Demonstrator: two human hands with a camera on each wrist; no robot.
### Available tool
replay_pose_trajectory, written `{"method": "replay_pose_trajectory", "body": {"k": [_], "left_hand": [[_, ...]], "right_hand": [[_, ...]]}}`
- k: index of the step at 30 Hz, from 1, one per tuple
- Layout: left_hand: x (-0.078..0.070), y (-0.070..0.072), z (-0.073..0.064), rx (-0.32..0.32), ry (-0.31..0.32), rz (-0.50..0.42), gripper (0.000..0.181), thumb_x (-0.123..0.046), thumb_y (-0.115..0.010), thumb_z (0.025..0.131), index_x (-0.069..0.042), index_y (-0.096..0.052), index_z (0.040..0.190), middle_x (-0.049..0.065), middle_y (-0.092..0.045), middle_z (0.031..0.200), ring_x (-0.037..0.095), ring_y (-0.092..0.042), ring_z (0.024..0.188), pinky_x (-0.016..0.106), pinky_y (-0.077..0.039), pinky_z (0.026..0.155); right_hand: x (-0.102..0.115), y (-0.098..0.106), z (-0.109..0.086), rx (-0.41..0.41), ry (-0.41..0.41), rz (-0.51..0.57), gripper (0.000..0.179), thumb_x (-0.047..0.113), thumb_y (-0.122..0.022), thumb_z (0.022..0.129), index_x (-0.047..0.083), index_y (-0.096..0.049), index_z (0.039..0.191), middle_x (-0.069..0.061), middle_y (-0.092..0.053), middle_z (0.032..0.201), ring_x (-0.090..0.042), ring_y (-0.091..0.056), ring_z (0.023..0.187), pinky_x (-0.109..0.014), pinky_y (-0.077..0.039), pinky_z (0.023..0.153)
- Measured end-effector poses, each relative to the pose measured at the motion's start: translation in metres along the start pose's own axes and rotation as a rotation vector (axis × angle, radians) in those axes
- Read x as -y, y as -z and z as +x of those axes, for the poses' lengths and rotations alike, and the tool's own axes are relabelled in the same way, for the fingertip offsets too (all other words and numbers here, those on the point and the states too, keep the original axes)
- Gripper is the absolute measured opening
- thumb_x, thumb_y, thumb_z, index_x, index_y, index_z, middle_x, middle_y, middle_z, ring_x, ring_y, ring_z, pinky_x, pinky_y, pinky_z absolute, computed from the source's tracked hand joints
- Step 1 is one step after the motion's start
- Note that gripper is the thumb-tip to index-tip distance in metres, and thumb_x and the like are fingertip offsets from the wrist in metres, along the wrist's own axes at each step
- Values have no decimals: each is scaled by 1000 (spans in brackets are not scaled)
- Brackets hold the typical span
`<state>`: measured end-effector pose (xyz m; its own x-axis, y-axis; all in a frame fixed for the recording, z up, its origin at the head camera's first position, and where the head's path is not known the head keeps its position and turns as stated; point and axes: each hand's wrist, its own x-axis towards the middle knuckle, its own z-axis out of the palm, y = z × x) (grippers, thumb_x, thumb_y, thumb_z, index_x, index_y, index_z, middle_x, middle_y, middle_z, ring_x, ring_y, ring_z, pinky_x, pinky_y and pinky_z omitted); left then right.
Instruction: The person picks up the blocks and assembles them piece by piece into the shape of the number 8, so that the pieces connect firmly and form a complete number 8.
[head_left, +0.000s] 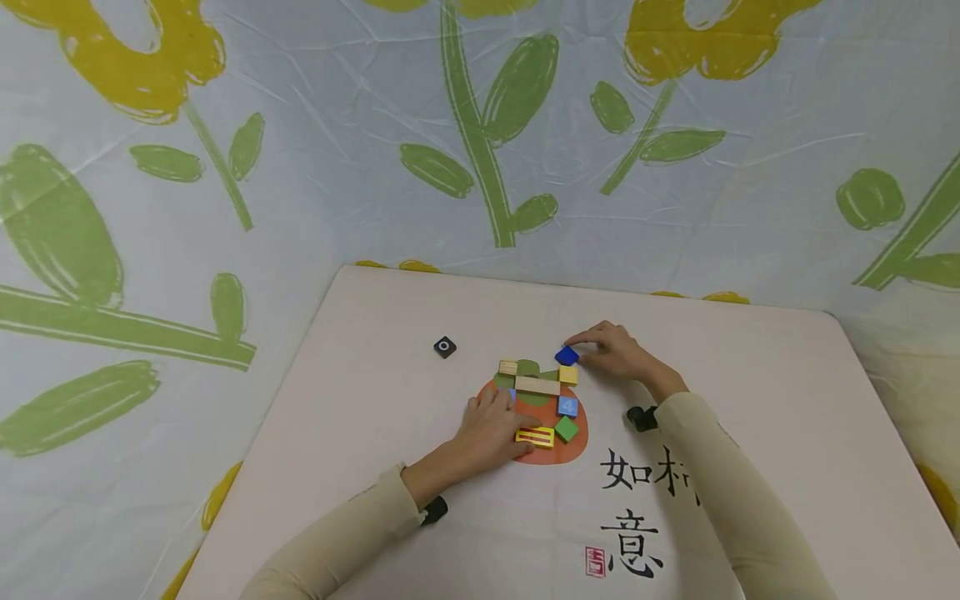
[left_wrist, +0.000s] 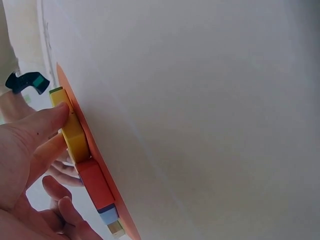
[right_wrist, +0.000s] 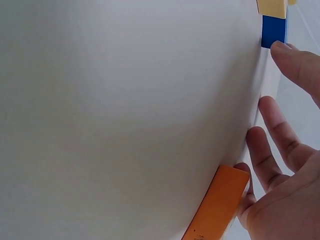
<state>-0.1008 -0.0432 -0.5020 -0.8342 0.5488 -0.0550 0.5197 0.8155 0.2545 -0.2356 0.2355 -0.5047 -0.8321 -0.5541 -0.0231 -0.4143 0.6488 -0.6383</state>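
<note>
In the head view, my left hand [head_left: 487, 429] pinches a yellow block with red stripes [head_left: 535, 437] at the lower edge of an orange printed patch [head_left: 577, 450]. The left wrist view shows its thumb on the block's side, with a red block [left_wrist: 97, 182] just beyond. My right hand [head_left: 618, 354] holds a blue block [head_left: 567, 356] at the upper right of the group, between thumb and index finger. Its other fingers are spread in the right wrist view. Close to the little finger lies an orange block [right_wrist: 217, 202], hidden in the head view.
Several blocks stand on the patch, among them a yellow cube [head_left: 568, 376], a blue "4" block [head_left: 567, 407], a green block [head_left: 566, 429] and a long wooden block [head_left: 537, 386]. A dark square piece with a white ring [head_left: 445, 347] lies on the table [head_left: 375, 375] further left.
</note>
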Motion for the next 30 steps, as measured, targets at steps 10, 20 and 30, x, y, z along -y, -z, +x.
{"method": "replay_pose_trajectory", "body": {"k": [10,20,30], "left_hand": [[-1,-3,-1,-19,-8,-13,33,-47,-77,86,-37,-74,118,-5,-44,93,16,-35,89,34,-28,70],[0,0,-2,-6,-11,-35,43,-47,-76,86,-32,-71,125,-3,-45,97,18,-38,95,35,-30,71],[28,19,-5,-182,35,-191,45,-45,-76,88,-26,-69,128,-2,-49,106,19,-41,101,38,-33,78]], "right_hand": [[0,-1,-2,10,-52,-8,34,10,-73,92,15,-72,125,-15,-57,121,-33,-45,114,-52,-35,86],[0,-3,-4,5,-59,-20,33,9,-72,92,15,-72,124,-16,-55,122,-34,-44,114,-55,-34,86],[2,-2,-4,11,-66,-20,32,11,-71,93,16,-72,125,-16,-55,122,-34,-43,114,-54,-34,86]]}}
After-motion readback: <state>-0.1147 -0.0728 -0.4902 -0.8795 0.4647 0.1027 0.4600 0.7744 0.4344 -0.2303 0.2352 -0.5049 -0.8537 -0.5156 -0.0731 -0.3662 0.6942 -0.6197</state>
